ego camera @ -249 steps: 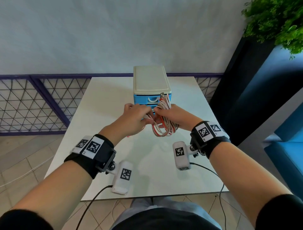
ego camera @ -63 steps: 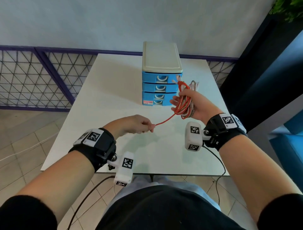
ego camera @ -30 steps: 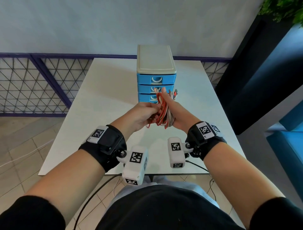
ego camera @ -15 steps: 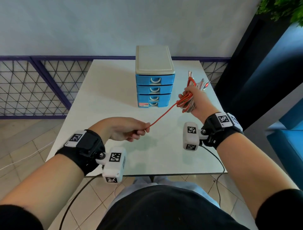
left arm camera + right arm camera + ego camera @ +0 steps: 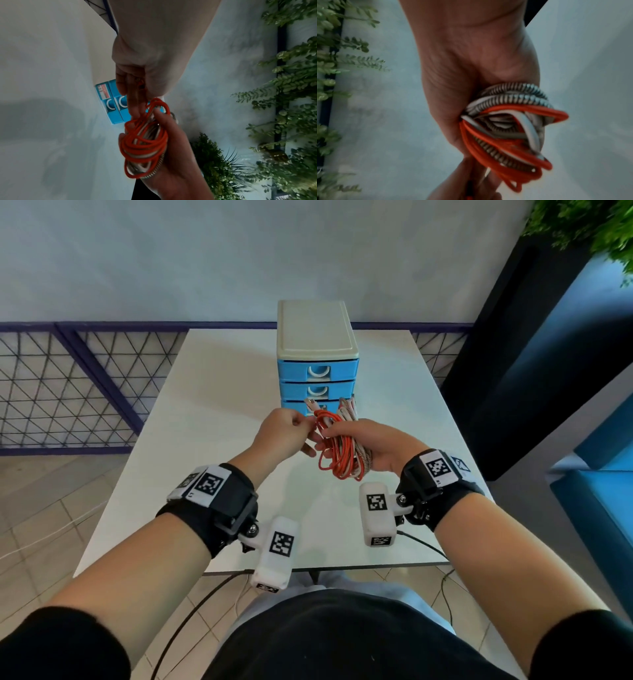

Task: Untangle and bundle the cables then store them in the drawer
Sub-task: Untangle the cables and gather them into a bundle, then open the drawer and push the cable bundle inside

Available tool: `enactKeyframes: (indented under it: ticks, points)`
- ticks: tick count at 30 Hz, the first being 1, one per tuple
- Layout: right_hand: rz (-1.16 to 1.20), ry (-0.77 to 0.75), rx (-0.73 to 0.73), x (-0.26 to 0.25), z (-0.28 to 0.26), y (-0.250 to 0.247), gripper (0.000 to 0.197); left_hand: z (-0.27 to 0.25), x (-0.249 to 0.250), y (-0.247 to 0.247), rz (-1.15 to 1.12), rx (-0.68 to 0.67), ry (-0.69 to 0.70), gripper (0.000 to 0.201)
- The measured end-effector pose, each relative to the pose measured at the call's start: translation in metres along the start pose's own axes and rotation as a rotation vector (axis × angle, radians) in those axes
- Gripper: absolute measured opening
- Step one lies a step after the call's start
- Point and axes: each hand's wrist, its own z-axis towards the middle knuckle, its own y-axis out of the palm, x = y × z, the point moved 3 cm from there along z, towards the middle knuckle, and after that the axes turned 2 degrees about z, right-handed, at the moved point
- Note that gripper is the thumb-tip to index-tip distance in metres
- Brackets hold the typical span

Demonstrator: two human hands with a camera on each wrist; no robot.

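Cables, orange, white and braided grey, coiled [image 5: 342, 451], sit gripped in our right hand [image 5: 380, 445]; our left hand [image 5: 282, 433], touching alongside, pinches the orange cable's end [image 5: 140, 83].

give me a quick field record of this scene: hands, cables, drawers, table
left hand: pinches the orange cable's end at the coil
right hand: grips the cable bundle
cables: orange, white and striped, coiled together, held above the table
drawer unit: blue, all visible drawers closed
stored: nothing yet
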Motion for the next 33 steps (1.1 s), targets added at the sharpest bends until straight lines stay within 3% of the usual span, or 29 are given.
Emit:
enactKeyframes:
  ticks: [2, 5, 9, 14, 16, 17, 19, 22, 24, 26, 30, 33]
  points:
    - [-0.038, -0.043, 0.082, 0.003, 0.004, 0.0, 0.015, -0.004, -0.002, 0.003, -0.108, -0.017, -0.06, 0.027]
    - [-0.038, -0.131, 0.167, 0.006, 0.014, 0.002, 0.034, -0.008, -0.001, 0.008, -0.258, -0.011, -0.119, 0.026]
    - [0.019, -0.147, 0.168, 0.007, 0.019, 0.012, 0.058, -0.014, 0.002, 0.018, -0.269, -0.078, -0.07, 0.026]
    - [0.139, -0.093, 0.097, 0.004, 0.015, 0.006, 0.031, -0.016, -0.001, 0.007, -0.38, -0.254, -0.085, 0.025]
    - [0.113, -0.08, 0.117, -0.001, 0.015, -0.001, 0.025, -0.014, -0.005, -0.003, -0.41, -0.224, -0.048, 0.021]
    - [0.091, -0.077, 0.132, -0.005, 0.014, -0.004, 0.019, -0.012, -0.007, -0.009, -0.316, -0.158, 0.012, 0.02]
    - [0.031, -0.047, 0.117, -0.013, 0.013, -0.007, 0.01, -0.01, -0.007, -0.02, 0.137, -0.01, 0.245, 0.028]
    - [-0.096, 0.039, -0.01, -0.025, 0.008, 0.003, 0.008, -0.008, -0.001, -0.021, 0.799, 0.031, 0.619, 0.085]
    - [-0.189, 0.084, -0.103, -0.031, 0.004, 0.013, 0.006, -0.01, 0.007, -0.018, 1.04, 0.07, 0.785, 0.1]
    - [-0.276, 0.121, -0.194, -0.036, -0.001, 0.022, 0.008, -0.012, 0.014, -0.013, 1.129, 0.107, 0.912, 0.09]
    - [-0.338, 0.177, -0.297, -0.037, -0.005, 0.027, 0.011, -0.007, 0.017, -0.011, 1.083, 0.192, 1.127, 0.035]
    - [-0.333, 0.225, -0.317, -0.035, -0.006, 0.027, 0.015, -0.005, 0.021, -0.009, 1.001, 0.142, 1.109, 0.016]
